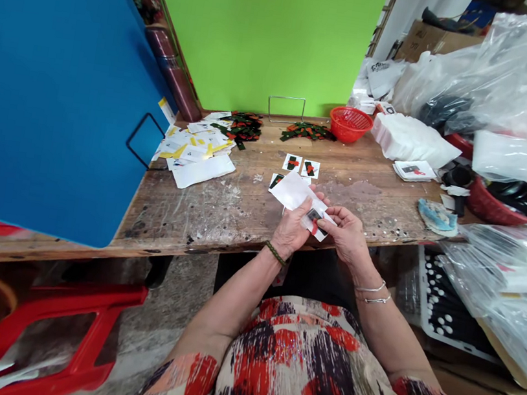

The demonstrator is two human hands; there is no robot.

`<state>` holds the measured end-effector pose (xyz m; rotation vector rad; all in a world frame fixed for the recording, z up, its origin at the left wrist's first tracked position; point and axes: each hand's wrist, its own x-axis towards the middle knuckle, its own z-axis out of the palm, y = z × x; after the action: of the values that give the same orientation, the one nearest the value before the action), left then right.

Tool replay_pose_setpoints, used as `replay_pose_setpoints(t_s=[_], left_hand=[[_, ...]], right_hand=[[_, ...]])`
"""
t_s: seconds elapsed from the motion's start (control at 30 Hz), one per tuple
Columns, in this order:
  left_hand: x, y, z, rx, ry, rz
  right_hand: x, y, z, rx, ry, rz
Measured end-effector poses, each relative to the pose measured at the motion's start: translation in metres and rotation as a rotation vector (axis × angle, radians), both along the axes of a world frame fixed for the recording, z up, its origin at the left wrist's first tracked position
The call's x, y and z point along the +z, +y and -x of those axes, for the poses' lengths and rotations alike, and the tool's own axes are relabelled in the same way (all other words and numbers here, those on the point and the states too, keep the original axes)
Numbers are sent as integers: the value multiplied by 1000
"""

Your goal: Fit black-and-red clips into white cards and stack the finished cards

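My left hand (293,226) is closed on a white paper sleeve (290,190), its thumb on top and fingertips showing beyond the far edge. My right hand (344,232) pinches the near end of a small white card (313,228) bearing a dark piece and a red piece. This card lies over the sleeve's near end; I cannot tell whether it is partly inside. Just beyond my hands, similar cards with dark green and red pieces lie on the table: a left card (292,162), a right card (310,169), and another partly covered by the sleeve.
Piles of dark green and red strips (244,128) lie at the back, near a red basket (351,125). Yellow-and-white papers (197,142) are heaped left; a white stack (413,139) and blue cloth (437,217) sit right. Blue (54,83) and green (267,34) boards stand around the wooden table (242,211).
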<state>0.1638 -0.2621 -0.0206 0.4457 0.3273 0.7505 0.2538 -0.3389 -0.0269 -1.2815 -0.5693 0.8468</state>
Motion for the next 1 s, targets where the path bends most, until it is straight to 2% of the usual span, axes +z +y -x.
replay_pose_setpoints(t_s=[0.27,0.47,0.67,0.8,1.0], left_hand=[[0,-3,-1,-35,-55,91],[0,-11,-11,10,-56,121],[-2,-13,-12,43,-17,150],[1,-14,-13,65,-17,151],[1,-8,-11,89,-20,135]], right_hand=[[-4,1,-6,-23,-23,3],[-7,8,-2,-202,-154,-23],[-9,7,1,-170,-165,12],[-6,8,1,-221,-170,4],[2,3,4,-96,-101,30]])
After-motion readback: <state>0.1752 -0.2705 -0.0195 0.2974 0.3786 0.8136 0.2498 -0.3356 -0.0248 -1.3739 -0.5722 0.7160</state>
